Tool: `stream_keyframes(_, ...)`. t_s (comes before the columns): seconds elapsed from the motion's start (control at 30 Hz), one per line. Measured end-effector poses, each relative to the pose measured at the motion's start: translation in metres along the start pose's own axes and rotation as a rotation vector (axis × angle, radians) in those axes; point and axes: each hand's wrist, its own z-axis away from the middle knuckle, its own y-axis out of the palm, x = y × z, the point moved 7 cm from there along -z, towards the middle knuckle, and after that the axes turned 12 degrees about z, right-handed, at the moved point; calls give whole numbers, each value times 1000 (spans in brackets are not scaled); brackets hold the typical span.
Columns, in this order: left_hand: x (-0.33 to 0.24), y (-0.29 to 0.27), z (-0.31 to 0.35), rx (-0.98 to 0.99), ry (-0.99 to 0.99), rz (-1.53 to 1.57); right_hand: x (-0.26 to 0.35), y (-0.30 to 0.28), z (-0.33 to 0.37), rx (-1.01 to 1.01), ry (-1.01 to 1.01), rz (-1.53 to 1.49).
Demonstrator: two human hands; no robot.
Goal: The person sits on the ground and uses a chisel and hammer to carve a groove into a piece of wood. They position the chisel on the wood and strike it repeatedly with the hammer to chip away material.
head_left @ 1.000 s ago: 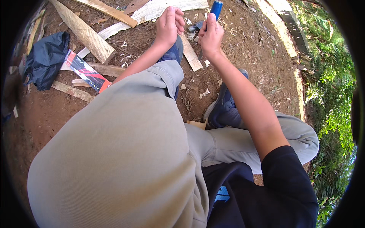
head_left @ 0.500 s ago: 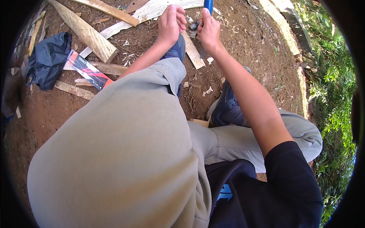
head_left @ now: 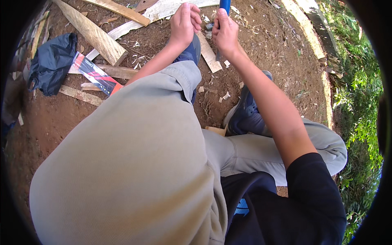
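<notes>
In the head view, the blue-handled tool (head_left: 225,5) served as the reference point. It stood near-upright at the upper edge of the view, its handle partly out of frame. The right hand (head_left: 227,34) was closed around it, thumb laid along the handle, and a narrow metal blade (head_left: 218,56) projected below the fist.

The left hand (head_left: 183,25) was positioned to the left of the tool, apart from it, with the fingers loosely curled; whether they gripped anything could not be told. A thin wooden strip (head_left: 209,53) lay just left of the blade, with the left shoe (head_left: 190,54) beyond it. Farther left of the tool lay a squared timber (head_left: 93,34), a red, black and white package (head_left: 96,74) and a black plastic bag (head_left: 52,61). Below the tool were pale wood chips (head_left: 226,96) on the soil (head_left: 281,61) and the right shoe (head_left: 246,116).
</notes>
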Motion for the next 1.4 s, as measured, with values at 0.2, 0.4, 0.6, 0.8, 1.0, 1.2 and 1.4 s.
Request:
stream_keyframes(0.2, -6, 4, 3, 2, -2, -62, 0, 9, 3, 5, -7, 139)
stream_keyframes(0.4, -4, 3, 3, 13, 19, -51, -12, -7, -3, -155, 44, 81)
stream_keyframes(0.6, 12, -9, -1, -28, -23, 55, -15, 0, -5, -2, 88, -17)
stream_keyframes(0.8, 16, -10, 2, -82, -19, 66, -10, 31, 2, 274, 95, -1)
stream_keyframes(1.0, 15, -8, 1, -86, -8, 69, -15, 5, 2, -54, 79, 57)
stream_keyframes(1.2, 5, -2, 1, -11, 59, -35, -25, 12, -3, 126, 141, 43)
stream_keyframes(1.4, 8, -11, 2, -104, 58, 27, -18, 35, 2, 296, 131, 39)
